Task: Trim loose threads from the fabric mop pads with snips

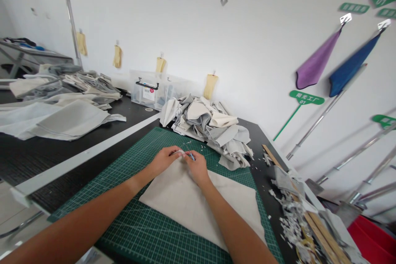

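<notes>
A flat piece of pale beige fabric (198, 202) lies on a green cutting mat (139, 222). Both hands meet at its far corner. My left hand (165, 159) is closed, pinching the fabric's corner between fingertips. My right hand (196, 165) is closed around a small tool with a blue tip (192, 156), held at that same corner; the tool is too small to name. Both forearms reach in from the lower edge of the view.
A heap of grey and cream fabric pieces (210, 126) sits behind the mat. Stacks of cloth (62, 103) lie at left, a clear plastic box (151, 88) by the wall. Scraps and wooden strips (297, 202) line the right edge, beside a red bin (374, 235).
</notes>
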A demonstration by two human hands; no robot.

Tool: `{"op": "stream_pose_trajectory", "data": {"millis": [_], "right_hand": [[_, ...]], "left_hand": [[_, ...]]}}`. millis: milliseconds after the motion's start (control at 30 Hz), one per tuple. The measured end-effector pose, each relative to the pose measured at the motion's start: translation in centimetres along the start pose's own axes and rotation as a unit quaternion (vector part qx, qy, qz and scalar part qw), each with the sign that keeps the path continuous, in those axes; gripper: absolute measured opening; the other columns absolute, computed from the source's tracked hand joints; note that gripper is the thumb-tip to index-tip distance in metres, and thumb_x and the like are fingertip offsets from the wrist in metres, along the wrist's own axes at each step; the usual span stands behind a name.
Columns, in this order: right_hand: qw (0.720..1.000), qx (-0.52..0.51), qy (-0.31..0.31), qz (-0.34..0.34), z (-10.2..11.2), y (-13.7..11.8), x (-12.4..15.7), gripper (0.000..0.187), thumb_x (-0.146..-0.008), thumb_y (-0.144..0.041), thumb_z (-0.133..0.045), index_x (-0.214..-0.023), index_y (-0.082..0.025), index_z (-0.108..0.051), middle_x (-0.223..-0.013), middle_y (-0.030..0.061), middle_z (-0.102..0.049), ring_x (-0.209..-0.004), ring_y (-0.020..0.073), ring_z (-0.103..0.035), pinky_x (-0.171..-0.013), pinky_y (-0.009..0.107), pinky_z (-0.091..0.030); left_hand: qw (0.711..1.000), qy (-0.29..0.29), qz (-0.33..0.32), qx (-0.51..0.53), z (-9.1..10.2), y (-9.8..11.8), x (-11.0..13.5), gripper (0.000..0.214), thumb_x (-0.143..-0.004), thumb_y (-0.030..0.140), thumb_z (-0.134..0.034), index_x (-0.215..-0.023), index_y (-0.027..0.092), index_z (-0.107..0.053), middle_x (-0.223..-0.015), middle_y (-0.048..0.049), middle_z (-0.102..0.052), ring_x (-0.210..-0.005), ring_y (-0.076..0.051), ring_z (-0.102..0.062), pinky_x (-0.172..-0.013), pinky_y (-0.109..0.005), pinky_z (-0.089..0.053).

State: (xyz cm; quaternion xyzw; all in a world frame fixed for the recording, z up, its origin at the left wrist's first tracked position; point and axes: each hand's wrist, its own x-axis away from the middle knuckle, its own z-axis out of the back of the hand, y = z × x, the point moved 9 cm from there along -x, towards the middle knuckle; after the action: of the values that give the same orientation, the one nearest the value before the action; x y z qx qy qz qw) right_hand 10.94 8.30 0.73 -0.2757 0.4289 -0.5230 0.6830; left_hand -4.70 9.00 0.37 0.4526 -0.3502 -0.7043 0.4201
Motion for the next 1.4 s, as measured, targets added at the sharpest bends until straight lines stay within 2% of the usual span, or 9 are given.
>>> {"op": "stream_pose_trajectory", "data": {"millis": [167,433,633,800,900,1167,1400], "right_hand": [[1.0,0.025,0.011,-0.001,0.1,0.0,0.2,0.032,-0.084,-0.05,-0.062,-0.083,-0.019,-0.071,-0.065,-0.0035,-0.057,-0.062,0.0129,-0.047,-0.057,0.024,-0.031],[0.998,-0.006,-0.013,0.053,-0.2,-1.4,0.2,0.035,-0.09,-0.052,-0.055,-0.091,-0.021,-0.071,-0.072,-0.0031,-0.06,-0.062,0.0127,-0.045,-0.058,0.024,-0.031],[0.999,0.025,0.026,0.035,0.3,-0.7,0.2,0.029,-0.091,-0.048,-0.056,-0.086,-0.021,-0.068,-0.072,-0.0034,-0.06,-0.066,0.0138,-0.05,-0.062,0.024,-0.033],[0.999,0.006,0.024,0.023,0.1,-0.5,0.3,0.03,-0.09,-0.052,-0.057,-0.097,-0.024,-0.065,-0.078,-0.0035,-0.063,-0.067,0.014,-0.053,-0.062,0.023,-0.036],[1.0,0.0,0.014,0.011,-0.1,-0.6,0.6,0.035,-0.091,-0.058,-0.054,-0.1,-0.025,-0.063,-0.073,-0.0044,-0.06,-0.065,0.0142,-0.054,-0.06,0.023,-0.035],[0.998,0.037,-0.024,0.049,-0.5,-2.5,1.8,0.036,-0.098,-0.059,-0.042,-0.099,-0.028,-0.06,-0.074,-0.0052,-0.06,-0.068,0.0147,-0.057,-0.062,0.023,-0.033],[0.996,0.071,-0.01,0.044,-0.1,-2.4,1.9,0.035,-0.099,-0.057,-0.04,-0.099,-0.028,-0.059,-0.072,-0.0045,-0.058,-0.067,0.0159,-0.055,-0.061,0.023,-0.03]], "left_hand": [[0.999,0.011,0.006,0.04,0.0,0.0,-0.1,0.035,-0.088,0.047,-0.058,-0.097,0.016,-0.072,-0.089,-0.0052,-0.072,-0.084,-0.019,-0.063,-0.076,-0.027,-0.047],[0.996,0.014,0.018,0.087,0.3,0.6,0.1,0.033,-0.088,0.045,-0.06,-0.098,0.016,-0.073,-0.096,-0.0066,-0.073,-0.091,-0.021,-0.064,-0.082,-0.029,-0.048],[0.994,0.008,0.035,0.1,-0.2,0.0,0.0,0.036,-0.087,0.046,-0.06,-0.098,0.014,-0.072,-0.089,-0.0063,-0.072,-0.082,-0.019,-0.063,-0.074,-0.028,-0.048],[0.993,0.031,0.039,0.106,0.2,-0.2,0.0,0.034,-0.086,0.046,-0.061,-0.095,0.015,-0.071,-0.087,-0.0045,-0.071,-0.08,-0.018,-0.063,-0.074,-0.027,-0.047],[0.992,0.03,0.031,0.117,0.2,-0.1,-0.1,0.033,-0.086,0.045,-0.062,-0.096,0.015,-0.071,-0.089,-0.0044,-0.071,-0.082,-0.018,-0.063,-0.076,-0.027,-0.048],[0.994,0.037,0.017,0.103,0.3,-0.4,-0.4,0.03,-0.087,0.044,-0.062,-0.097,0.017,-0.072,-0.092,-0.0043,-0.073,-0.087,-0.02,-0.065,-0.081,-0.029,-0.05],[0.997,0.037,-0.007,0.067,0.6,0.9,-0.2,0.029,-0.09,0.042,-0.057,-0.097,0.018,-0.074,-0.096,-0.0047,-0.074,-0.093,-0.021,-0.065,-0.086,-0.03,-0.049]]}}
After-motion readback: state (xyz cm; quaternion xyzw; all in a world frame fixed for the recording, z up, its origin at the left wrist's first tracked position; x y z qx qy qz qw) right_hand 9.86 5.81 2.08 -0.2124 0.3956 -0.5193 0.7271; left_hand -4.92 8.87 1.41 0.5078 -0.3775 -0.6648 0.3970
